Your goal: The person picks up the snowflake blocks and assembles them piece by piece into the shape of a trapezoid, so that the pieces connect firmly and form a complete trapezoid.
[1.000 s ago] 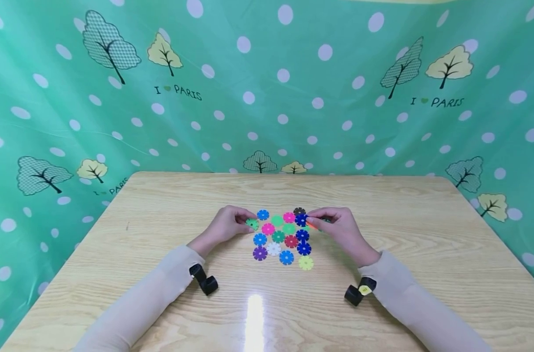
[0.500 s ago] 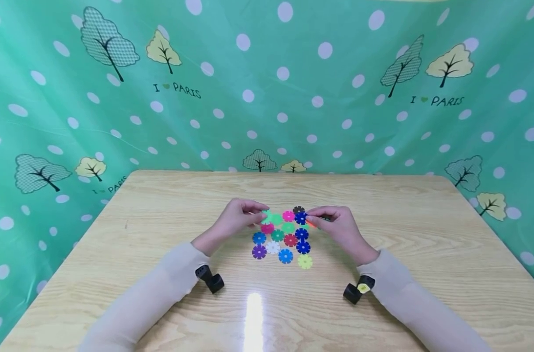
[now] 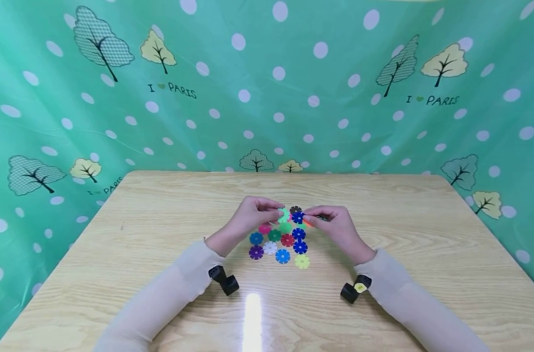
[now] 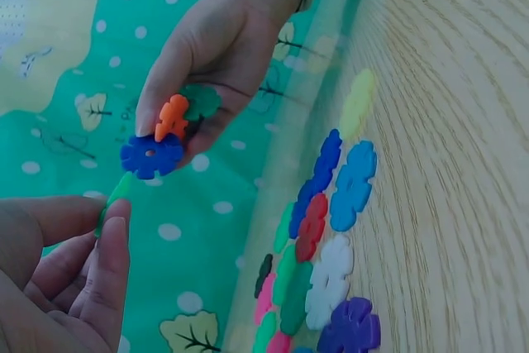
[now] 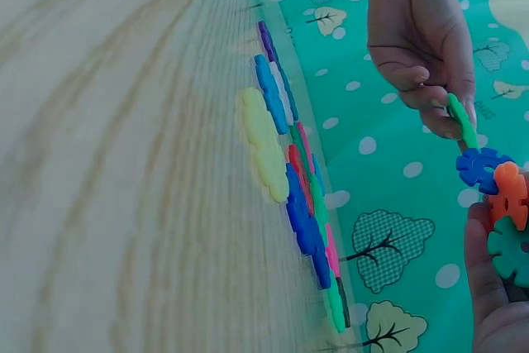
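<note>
Between thumb and fingers, my left hand [image 3: 251,220] pinches a light green notched disc [image 4: 115,202], seen edge-on in the left wrist view. My right hand [image 3: 339,230] holds a short joined chain: a dark green disc [image 5: 511,251], an orange disc [image 5: 507,196] and a blue disc [image 5: 482,169]. The green disc's edge is at the blue disc's rim; whether it sits in a notch I cannot tell. Below both hands lie several loose notched discs, among them a red one [image 3: 287,240], a white one [image 3: 270,247], a purple one [image 3: 256,252] and a yellow one [image 3: 302,261].
The loose discs lie flat in a loose cluster on a wooden table [image 3: 183,303]. Behind the table hangs a green dotted curtain [image 3: 214,132] with printed trees. Each sleeve carries a small black camera, the left one [image 3: 225,281] and the right one [image 3: 355,289].
My left hand has moved right with the light green disc, from the left side of the cluster up to the blue disc. The right hand has stayed nearly still with its chain.
</note>
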`<state>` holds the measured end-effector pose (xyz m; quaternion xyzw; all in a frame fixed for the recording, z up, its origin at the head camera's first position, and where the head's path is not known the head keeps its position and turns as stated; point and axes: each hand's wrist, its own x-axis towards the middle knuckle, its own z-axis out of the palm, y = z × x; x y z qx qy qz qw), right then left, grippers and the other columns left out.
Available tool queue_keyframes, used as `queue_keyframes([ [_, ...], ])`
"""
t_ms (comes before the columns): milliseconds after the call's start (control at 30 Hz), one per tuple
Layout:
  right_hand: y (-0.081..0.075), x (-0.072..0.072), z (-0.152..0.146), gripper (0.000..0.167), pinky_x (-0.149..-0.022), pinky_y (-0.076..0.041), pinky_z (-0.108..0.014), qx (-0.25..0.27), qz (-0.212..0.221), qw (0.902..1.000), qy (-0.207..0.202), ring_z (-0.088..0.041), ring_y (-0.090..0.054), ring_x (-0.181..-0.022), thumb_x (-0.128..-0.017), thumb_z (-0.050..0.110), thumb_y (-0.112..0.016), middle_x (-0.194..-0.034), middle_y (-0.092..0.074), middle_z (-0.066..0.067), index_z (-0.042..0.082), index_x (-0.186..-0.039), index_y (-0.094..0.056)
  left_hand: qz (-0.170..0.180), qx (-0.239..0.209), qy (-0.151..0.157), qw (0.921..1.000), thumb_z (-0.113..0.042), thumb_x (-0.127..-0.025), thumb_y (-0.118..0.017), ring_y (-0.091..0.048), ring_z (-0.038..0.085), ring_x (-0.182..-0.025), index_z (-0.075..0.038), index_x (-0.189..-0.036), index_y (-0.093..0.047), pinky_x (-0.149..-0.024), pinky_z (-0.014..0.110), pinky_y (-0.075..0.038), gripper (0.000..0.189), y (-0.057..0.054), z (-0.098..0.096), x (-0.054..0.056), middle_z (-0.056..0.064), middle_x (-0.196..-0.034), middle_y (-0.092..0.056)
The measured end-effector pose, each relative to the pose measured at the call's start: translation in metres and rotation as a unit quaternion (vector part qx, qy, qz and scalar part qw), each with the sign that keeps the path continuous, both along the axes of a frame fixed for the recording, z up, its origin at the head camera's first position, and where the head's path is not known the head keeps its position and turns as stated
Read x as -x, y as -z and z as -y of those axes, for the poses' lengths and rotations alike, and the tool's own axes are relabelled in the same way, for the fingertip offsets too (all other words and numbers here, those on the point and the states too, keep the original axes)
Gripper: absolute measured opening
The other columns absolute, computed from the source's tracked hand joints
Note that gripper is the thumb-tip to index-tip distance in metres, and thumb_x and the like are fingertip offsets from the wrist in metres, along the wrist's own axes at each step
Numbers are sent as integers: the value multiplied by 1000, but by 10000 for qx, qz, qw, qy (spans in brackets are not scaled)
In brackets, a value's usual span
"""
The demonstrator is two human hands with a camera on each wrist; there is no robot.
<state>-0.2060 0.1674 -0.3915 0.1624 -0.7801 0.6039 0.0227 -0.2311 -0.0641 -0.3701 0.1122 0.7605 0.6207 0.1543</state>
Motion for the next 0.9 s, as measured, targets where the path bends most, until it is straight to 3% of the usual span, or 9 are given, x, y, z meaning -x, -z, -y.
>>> queue_keyframes([
  [267,2,1,0,19,-75,-55,-24,5,-37,10000,-47,-14,-66,-91,-87,16,-69,-102,-70,-14,0,-96,-72,73,33,33,10000,-9,-87,-67,-67,27,-77,0,-109,-68,-77,46,-56,24,-1,-6,-2,16,-94,-70],
  [533,1,1,2,18,-75,-55,-24,-40,16,10000,-17,-12,-66,-89,-86,13,-69,-102,-70,-14,0,-98,-71,123,-40,-85,9999,-9,-86,-68,-66,33,-81,-1,-108,-69,-76,42,-57,23,-2,-11,-4,9,-89,-71],
  [733,-11,-6,7,15,-69,-56,-23,-83,-21,9999,-55,-25,-66,-80,-85,3,-68,-98,-69,-20,-5,-98,-70,414,-328,-348,9980,-13,-85,-70,-66,29,-82,-4,-105,-70,-68,26,-56,22,3,-16,-5,11,-91,-72],
  [833,-19,-12,10,14,-66,-55,-22,-169,-155,9997,-81,-27,-65,-77,-85,-1,-66,-95,-69,-22,-8,-96,-69,600,-488,-470,9959,-11,-84,-71,-67,28,-80,-3,-104,-71,-69,26,-56,21,5,-18,-5,9,-90,-72],
  [900,-21,-14,10,13,-66,-54,-22,-232,-232,9994,-84,-22,-65,-76,-85,-2,-66,-94,-69,-22,-9,-95,-69,697,-563,-494,9948,-10,-84,-70,-67,21,-73,-1,-106,-69,-74,31,-57,23,7,-19,-5,8,-91,-72],
])
